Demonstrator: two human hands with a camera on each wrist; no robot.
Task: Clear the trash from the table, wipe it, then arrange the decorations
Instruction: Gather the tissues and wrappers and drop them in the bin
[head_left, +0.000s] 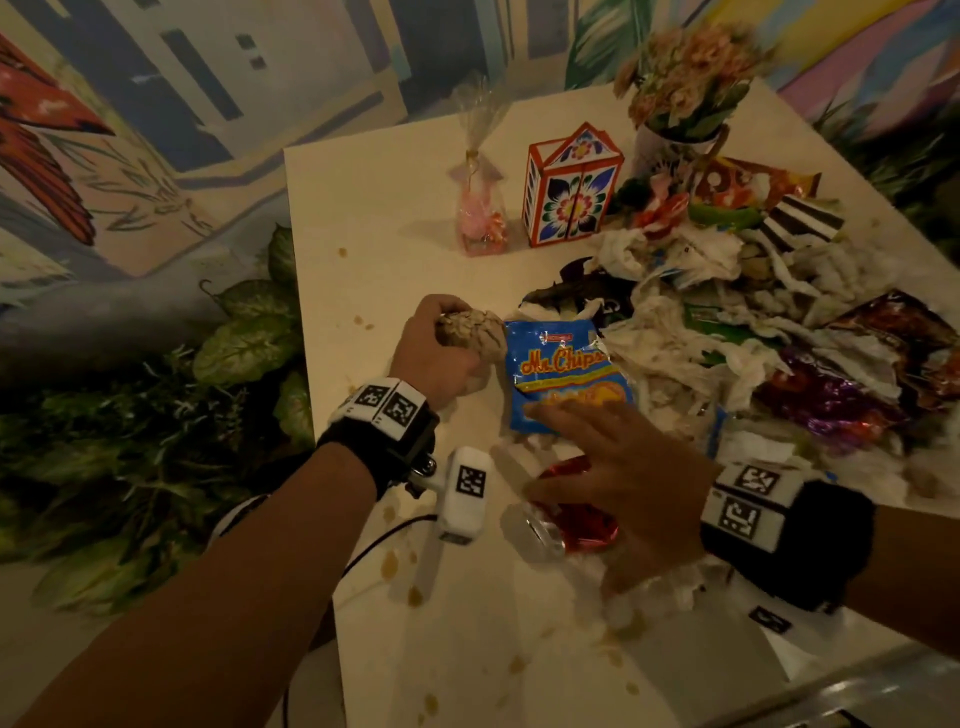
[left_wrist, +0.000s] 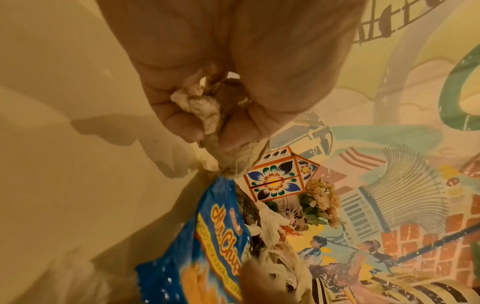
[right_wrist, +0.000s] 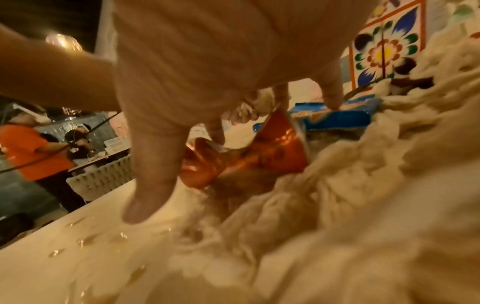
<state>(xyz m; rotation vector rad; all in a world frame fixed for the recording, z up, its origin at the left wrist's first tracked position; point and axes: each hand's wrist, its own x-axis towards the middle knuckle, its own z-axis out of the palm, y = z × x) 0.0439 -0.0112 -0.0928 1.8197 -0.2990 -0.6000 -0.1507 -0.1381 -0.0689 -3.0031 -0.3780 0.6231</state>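
Observation:
My left hand (head_left: 452, 338) grips a crumpled tissue wad (head_left: 472, 332) at the table's left side, and the left wrist view shows the tissue (left_wrist: 205, 111) squeezed inside the curled fingers. My right hand (head_left: 545, 452) hovers spread and flat over a red wrapper (head_left: 576, 525), its fingertips on a blue chips bag (head_left: 561, 379). The right wrist view shows that red wrapper (right_wrist: 249, 162) under the palm. A heap of tissues and wrappers (head_left: 753, 322) covers the right half. A floral house box (head_left: 569, 189), a pink cellophane gift (head_left: 480, 208) and a flower pot (head_left: 685, 88) stand at the back.
Brown spill spots (head_left: 389, 564) dot the cream table (head_left: 374, 208) near its front left edge. Leafy plants (head_left: 244, 343) crowd the floor left of the table. A person in an orange shirt (right_wrist: 28, 152) stands beyond a white chair (right_wrist: 103, 176).

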